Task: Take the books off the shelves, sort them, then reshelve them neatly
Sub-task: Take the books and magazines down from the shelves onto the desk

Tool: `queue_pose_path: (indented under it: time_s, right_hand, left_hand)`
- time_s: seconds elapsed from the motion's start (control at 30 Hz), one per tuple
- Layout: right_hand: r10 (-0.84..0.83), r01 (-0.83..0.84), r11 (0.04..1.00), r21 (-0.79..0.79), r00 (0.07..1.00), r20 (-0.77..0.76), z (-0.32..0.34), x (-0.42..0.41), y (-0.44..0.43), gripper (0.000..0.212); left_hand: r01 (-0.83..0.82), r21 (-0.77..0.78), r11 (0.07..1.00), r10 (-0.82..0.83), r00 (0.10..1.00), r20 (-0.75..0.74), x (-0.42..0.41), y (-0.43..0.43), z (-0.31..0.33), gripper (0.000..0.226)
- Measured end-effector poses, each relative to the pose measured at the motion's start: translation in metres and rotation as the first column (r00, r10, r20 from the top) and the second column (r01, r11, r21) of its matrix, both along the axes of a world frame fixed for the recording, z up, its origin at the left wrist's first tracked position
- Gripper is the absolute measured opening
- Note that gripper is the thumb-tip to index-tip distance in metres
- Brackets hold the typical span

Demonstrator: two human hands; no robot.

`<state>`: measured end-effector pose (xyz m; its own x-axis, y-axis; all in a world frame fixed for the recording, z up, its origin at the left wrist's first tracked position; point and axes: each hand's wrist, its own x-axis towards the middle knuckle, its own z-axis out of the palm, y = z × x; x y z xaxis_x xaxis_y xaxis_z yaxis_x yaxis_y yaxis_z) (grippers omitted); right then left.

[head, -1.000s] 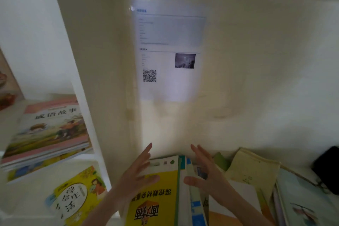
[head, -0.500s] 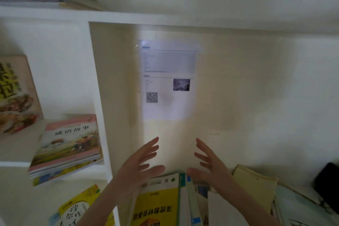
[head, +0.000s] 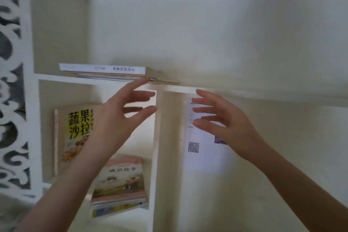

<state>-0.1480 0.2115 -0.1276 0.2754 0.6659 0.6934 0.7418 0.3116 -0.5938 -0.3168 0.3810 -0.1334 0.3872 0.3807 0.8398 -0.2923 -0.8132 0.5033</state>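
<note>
Fingers (head: 140, 94) spread, left hand (head: 114, 118) and right hand (head: 232, 125) have risen toward stacked books (head: 102, 70).

Left hand (head: 120, 118), right hand (head: 226, 124) raised, fingers spread

Upper white shelf board (head: 54, 78): a flat stack of pale books (head: 101, 69) occupies its left end. The board is bare from there to its right edge, with tall clearance above.

White upright divider (head: 157, 156): splits the bay below.

Left bay: a yellow-covered book stands at the back (head: 75, 128) and a pink-covered flat stack (head: 120, 181) sits against the divider, with room above it.

Right bay: open depth, with a QR-code paper sheet (head: 199, 156) flat on the back wall.
</note>
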Motion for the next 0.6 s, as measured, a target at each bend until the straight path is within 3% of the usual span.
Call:
queue_pose_path:
  time_s: [0.07,0.13,0.23,0.33,0.5,0.6]
  right_hand:
    - [0.032,-0.033,0.999,0.025,0.999,0.016,0.017,-0.009,0.018,0.065]
    - [0.037,-0.039,0.998,0.041,0.999,0.032,0.026,-0.015,0.033,0.063]
    - [0.049,-0.050,0.997,0.053,0.999,0.019,0.030,-0.019,0.050,0.061]
    - [0.076,-0.074,0.995,0.071,0.997,-0.023,0.027,-0.017,0.056,0.061]
    - [0.073,-0.070,0.994,0.081,0.997,-0.037,0.017,-0.006,0.051,0.066]
    - [0.057,-0.052,0.995,0.090,0.996,-0.062,0.012,0.002,0.047,0.064]
  left_hand:
    - [-0.232,0.186,0.955,0.233,0.972,0.014,-0.001,0.024,0.021,0.064]
    - [-0.345,0.286,0.894,0.365,0.931,-0.018,0.004,0.052,0.041,0.075]
    - [-0.287,0.347,0.893,0.362,0.916,-0.173,0.017,0.088,0.064,0.085]
    - [-0.218,0.359,0.908,0.340,0.883,-0.324,0.030,0.108,0.078,0.078]
    - [-0.269,0.527,0.806,0.463,0.841,-0.279,0.037,0.118,0.088,0.066]
    - [-0.312,0.636,0.706,0.485,0.867,-0.112,0.038,0.122,0.079,0.076]
